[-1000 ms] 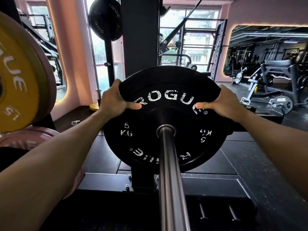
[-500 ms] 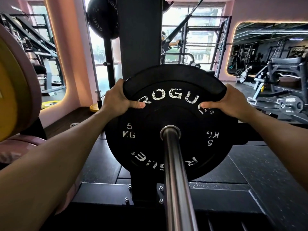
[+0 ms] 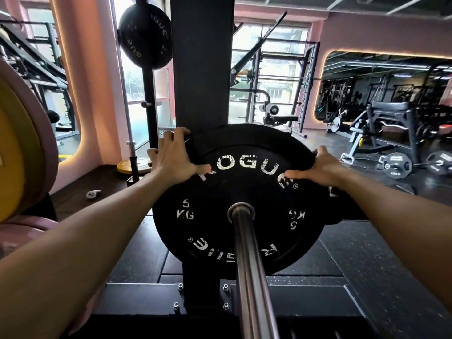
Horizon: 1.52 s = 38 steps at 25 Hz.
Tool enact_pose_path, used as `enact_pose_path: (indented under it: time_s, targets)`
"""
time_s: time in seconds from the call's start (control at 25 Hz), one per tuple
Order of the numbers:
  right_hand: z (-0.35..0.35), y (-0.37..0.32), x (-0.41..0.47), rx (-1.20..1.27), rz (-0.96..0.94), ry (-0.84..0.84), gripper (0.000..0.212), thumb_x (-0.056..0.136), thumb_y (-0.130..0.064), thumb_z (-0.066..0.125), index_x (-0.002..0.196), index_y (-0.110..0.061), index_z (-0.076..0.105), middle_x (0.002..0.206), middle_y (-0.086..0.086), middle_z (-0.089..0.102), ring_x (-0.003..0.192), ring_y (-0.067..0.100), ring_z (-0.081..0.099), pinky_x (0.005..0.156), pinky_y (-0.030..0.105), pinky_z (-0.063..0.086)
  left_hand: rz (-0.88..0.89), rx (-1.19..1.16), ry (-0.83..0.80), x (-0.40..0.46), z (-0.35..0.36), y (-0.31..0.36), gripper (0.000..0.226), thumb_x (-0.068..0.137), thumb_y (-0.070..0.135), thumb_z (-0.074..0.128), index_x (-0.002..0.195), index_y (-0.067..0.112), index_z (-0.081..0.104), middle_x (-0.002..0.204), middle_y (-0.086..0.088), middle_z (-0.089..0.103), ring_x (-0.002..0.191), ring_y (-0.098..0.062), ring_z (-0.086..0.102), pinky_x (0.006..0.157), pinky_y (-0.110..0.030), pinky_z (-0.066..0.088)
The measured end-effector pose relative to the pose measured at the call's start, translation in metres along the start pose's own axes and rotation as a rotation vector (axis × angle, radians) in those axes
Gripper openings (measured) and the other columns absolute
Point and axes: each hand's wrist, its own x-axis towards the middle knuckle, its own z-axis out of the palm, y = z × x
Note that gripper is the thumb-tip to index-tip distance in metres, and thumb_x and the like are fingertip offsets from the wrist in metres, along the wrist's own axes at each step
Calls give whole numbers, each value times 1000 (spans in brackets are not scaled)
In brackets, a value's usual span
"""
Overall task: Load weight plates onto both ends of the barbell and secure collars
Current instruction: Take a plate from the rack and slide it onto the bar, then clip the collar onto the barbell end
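- Black 5 kg plate (image 3: 241,206) is on the sleeve (image 3: 252,272), the bar running straight through its hole, and it sits far down toward the black upright (image 3: 200,69).
- Left hand (image 3: 175,157) grips the plate's upper-left rim: fingers wrapped over the edge, thumb flat across the face by the lettering.
- Right hand (image 3: 322,167) mirrors it on the upper-right rim, thumb pressed on the face, fingers curled behind and mostly hidden.
- Both arms are stretched out, so my read is this is the seating push, plate going home against the shoulder; whether it's fully seated, I can't tell, the back of the plate is hidden.
- Progress call: one plate on this end, early going.
- No collar is visible on the sleeve, and none is in either hand, so this end looks unsecured.
- The bar's far end is out of view, so its loading is unknown.
- Yellow plate (image 3: 17,148) looms at the left edge, another black plate (image 3: 144,35) hangs up high on a post, and more plates (image 3: 396,165) sit on the floor far right.
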Motion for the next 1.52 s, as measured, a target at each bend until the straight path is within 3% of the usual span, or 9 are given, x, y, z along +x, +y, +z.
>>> enact_pose_path:
  time_s: [0.2,0.32,0.52,0.64,0.76,1.04,1.16,1.32,1.52]
  targets:
    - [-56,3,-13,113,36,-31,105,50,-73,72,135,-20,39,135,8,52,121,25,52,104,40,43,141,-40,-111,37,-25,65,74,58,75,74,117,38,52,118,7,51,117,-19,49,108,-53,24]
    - [-85,25,-5,117,51,20,79,71,-64,69,134,-22,45,134,7,53,117,23,54,94,32,42,206,-24,-233,58,-14,123,63,64,81,64,112,42,52,106,13,57,106,-15,54,104,-52,20]
    - [-115,86,36,107,82,52,69,81,-57,65,136,-21,44,136,9,51,119,25,52,98,34,41,247,-55,-335,97,57,214,40,75,69,64,103,40,59,112,11,64,118,-20,52,110,-59,12]
    - [-121,126,56,67,109,64,68,82,-57,64,137,-21,45,135,9,52,121,26,53,99,34,42,265,-134,-405,106,110,253,29,76,58,67,95,36,61,101,12,64,105,-18,54,105,-42,26]
    - [-113,175,72,40,159,81,70,80,-60,62,136,-21,47,133,9,55,118,26,55,102,36,44,350,-68,-542,106,176,286,23,84,45,66,103,34,59,99,9,59,109,-23,55,104,-38,37]
    - [-62,261,87,-67,209,-23,47,93,-41,60,135,-19,54,134,5,60,123,24,55,103,33,42,440,230,-921,61,290,326,53,95,36,61,143,19,46,143,-8,47,122,-28,52,82,-27,43]
    - [-47,270,82,-161,179,15,31,94,-37,58,121,-22,65,124,7,66,117,28,59,90,33,43,468,292,-869,45,310,319,42,92,37,65,127,15,59,126,-11,60,96,-22,52,78,-27,42]
    - [-50,271,73,-98,178,99,26,94,-32,61,116,-21,68,116,9,70,109,28,62,83,32,43,474,227,-760,31,300,315,38,92,26,65,127,13,61,122,-12,62,109,-29,56,83,-28,43]
    - [-69,251,43,68,110,145,28,93,-27,65,119,-17,67,110,1,70,101,21,63,88,32,46,485,66,-719,14,262,310,32,92,16,65,124,11,62,97,-10,56,82,-26,51,56,-24,39]
